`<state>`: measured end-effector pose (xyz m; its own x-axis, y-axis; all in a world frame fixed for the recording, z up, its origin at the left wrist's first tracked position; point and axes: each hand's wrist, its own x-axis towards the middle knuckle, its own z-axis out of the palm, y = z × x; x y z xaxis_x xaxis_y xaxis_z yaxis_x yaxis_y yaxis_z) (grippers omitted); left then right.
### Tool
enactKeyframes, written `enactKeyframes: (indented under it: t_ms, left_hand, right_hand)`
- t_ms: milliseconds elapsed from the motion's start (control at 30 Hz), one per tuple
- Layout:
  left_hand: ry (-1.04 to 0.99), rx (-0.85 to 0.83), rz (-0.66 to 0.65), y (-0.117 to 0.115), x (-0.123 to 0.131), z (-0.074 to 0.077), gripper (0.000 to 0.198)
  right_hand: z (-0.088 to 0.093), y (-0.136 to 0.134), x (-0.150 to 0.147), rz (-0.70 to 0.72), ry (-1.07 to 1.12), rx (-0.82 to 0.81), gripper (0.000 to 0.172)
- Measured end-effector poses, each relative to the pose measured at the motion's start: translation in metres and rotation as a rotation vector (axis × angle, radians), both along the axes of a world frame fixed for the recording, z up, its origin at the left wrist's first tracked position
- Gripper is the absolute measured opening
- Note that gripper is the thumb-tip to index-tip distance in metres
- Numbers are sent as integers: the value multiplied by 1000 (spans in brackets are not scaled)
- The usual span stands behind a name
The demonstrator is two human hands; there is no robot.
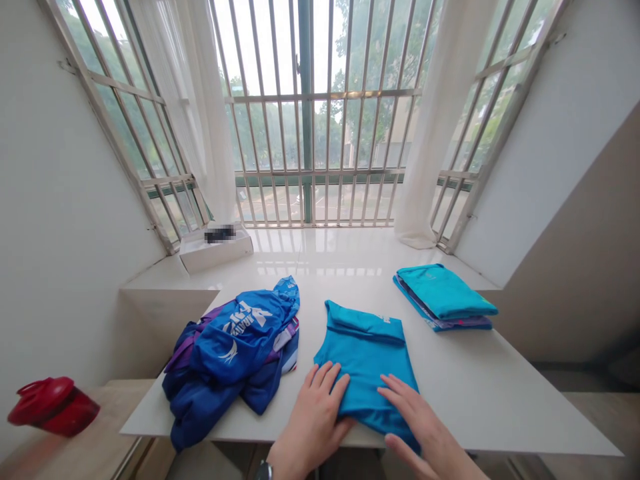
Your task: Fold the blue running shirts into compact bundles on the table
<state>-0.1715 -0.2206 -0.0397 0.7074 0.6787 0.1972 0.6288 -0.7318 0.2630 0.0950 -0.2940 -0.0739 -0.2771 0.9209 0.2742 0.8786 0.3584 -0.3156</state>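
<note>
Watching from the side of the room here: both hands are lying flat and open on a thin, silky turquoise shirt, fingers spread, pressing rather than gripping. The shirt is folded into a rough rectangle at the front edge of a smooth white table, with the left hand on its lower left and the right hand on its lower right edge. Just to its left sits a crumpled heap of blue printed jersey (shiny, slippery-looking stuff), and further back on the right is a neat folded stack of shirts. There's a metal wristwatch on the left wrist, and a glossy red bottle lies on the wooden ledge off to the left.
</note>
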Motion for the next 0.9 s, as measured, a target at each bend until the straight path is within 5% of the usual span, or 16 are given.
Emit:
enactKeyframes:
  t_ms: [100, 200, 400, 600, 767, 900]
  left_hand:
    - [19, 90, -41, -6, -4, -16, 69]
    - [50, 135, -78, -17, -7, -24, 85]
    - [68, 182, -87, -25, -18, -25, 61]
    - [-61, 201, -161, -29, -24, -21, 46]
    - [-280, -115, -56, -24, -18, -1, 21]
    - [-310, -326, 110, 2, -6, 12, 24]
  right_hand:
    - [-37, -18, 2, 83, -109, 213, 76]
    - [-50, -26, 8, 68, -188, 345, 78]
    - [-26, -37, 21, 34, -142, 372, 61]
    - [-22, -41, 22, 92, 92, 394, 42]
    - [-7, -26, 14, -135, 259, 369, 22]
    - [5, 1, 6, -339, 310, 223, 40]
